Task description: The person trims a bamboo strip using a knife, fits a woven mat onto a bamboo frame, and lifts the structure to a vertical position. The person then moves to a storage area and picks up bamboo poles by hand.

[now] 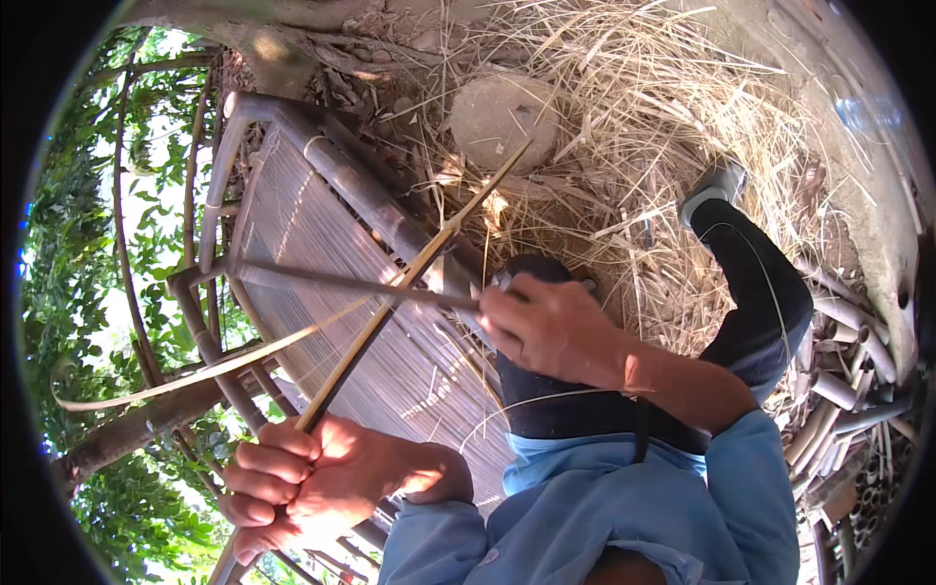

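My left hand (317, 480) is closed around a long split bamboo strip (353, 359), which slants up and away to the right. In my right hand (556, 330) is a long, narrow-bladed knife (322, 281), its grip mostly covered by my fingers. The blade points left and lies across the bamboo strip, about midway along it. From near that crossing a thin pale sliver (219, 369) peels off to the left and curls at its far end.
A slatted bamboo bench (322, 224) stands at the left, with leafy plants (83, 283) beyond its rails. Pale shavings (643, 107) litter the ground around a round, flat-topped block (502, 122). Cut bamboo pieces (837, 390) are piled at the right, and a clear plastic bottle (868, 114) lies farther back.
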The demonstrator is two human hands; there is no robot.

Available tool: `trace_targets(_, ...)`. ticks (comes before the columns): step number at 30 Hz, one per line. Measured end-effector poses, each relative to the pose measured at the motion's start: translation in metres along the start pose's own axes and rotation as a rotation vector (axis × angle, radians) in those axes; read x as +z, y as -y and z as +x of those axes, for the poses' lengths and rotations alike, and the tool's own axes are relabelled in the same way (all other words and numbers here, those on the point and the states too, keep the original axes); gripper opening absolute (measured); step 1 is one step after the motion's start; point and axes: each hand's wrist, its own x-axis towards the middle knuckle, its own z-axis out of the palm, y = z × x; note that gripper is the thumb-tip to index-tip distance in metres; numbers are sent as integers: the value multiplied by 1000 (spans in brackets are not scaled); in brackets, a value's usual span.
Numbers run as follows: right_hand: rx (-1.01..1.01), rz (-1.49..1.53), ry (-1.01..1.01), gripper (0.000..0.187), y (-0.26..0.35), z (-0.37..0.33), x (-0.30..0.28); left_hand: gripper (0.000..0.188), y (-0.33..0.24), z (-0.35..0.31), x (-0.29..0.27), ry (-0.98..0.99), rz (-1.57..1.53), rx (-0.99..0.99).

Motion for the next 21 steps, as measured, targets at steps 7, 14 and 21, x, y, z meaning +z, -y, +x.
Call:
trace_targets(7, 58, -91, 15, 14, -42, 6, 16, 52, -3, 6, -7, -173, 88, 14)
trace_targets(14, -36, -283, -175, 7, -162, 7, 72, 49, 9, 26, -29, -230, 307, 69)
trace_targets(21, 511, -302, 151, 21, -289, -43, 76, 33, 0, 51, -91, -84, 178, 5)
